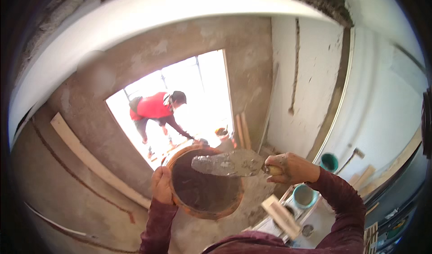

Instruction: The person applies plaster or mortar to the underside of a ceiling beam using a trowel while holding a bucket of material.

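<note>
Brown rough-plastered wall (249,69) biggest, spanning 9 to 1 o'clock. White wall (310,56) with a vertical groove at 2 o'clock. Bright, overexposed rectangular opening (211,81) cut in the brown wall, toward 10 o'clock. In it, a co-worker in a red top and dark cap (153,105), bent forward, one arm reaching down. Long pale wooden plank (92,164) leans between 8 and 9 o'clock.

Big round orange bucket (204,215) at 6 o'clock, mouth tipped into view, dark grey-brown stuff inside; can't tell what its base rests on. Dark green round bucket (330,162) near 4 o'clock; light teal round bucket (304,196) between 4 and 5, grey inside. Short pale wooden board (281,216) at 5 o'clock, lying at a slant just beside the teal one.

Long-bladed metal trowel with a wooden handle (227,163), blade smeared with wet grey material, held across the orange bucket's mouth, tip toward 9 o'clock, handle end toward 3. Right hand (291,168), maroon sleeve, at 4 o'clock: fingers wrapped round the trowel handle, grey smears on the skin. Left hand (162,185), maroon sleeve, at 7 o'clock: gripping the orange bucket's rim on its 9 o'clock side, some fingers hidden. Small round grey container (308,230) last, near 5 o'clock, just beside the board
</note>
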Available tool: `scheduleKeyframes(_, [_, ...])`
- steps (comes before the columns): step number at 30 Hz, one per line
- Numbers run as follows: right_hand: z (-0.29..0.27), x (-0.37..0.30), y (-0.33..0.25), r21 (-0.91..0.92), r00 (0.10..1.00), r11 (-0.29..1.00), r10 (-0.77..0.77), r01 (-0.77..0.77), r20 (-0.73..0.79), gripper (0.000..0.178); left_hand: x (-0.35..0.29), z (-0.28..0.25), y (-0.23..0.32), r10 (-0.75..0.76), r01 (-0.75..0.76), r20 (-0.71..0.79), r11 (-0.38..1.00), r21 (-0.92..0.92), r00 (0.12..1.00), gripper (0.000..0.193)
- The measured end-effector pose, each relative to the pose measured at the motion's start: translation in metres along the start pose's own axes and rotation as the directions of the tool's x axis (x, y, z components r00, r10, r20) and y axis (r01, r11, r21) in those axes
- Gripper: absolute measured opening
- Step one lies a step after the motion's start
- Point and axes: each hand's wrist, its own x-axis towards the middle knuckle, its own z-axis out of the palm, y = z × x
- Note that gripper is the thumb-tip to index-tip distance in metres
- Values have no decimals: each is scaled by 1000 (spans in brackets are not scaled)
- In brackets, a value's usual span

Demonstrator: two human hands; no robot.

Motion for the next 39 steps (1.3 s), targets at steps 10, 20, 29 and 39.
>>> scheduleKeyframes(10, [-207, -4, -56, -652, 845, 745, -254, -140, -471, 31, 7, 86, -19, -31, 31, 1, 982, -186, 1000, 30])
scheduleKeyframes(20, [-228, 29, -140, -454, 767, 770, 71, -449, -638, 24, 79, 156, -10, -84, 163, 209, 904, -396, 974, 34])
scheduleKeyframes(29, [-201, 44, -190, -616, 736, 515, 44, -597, -676, 36, 121, 200, 43, 96, -34, 252, 970, -241, 963, 42])
scheduleKeyframes(39, [-172, 72, -216, -598, 641, 271, 106, -754, -761, 43, 130, 236, 39, 26, 87, 426, 965, -246, 905, 49])
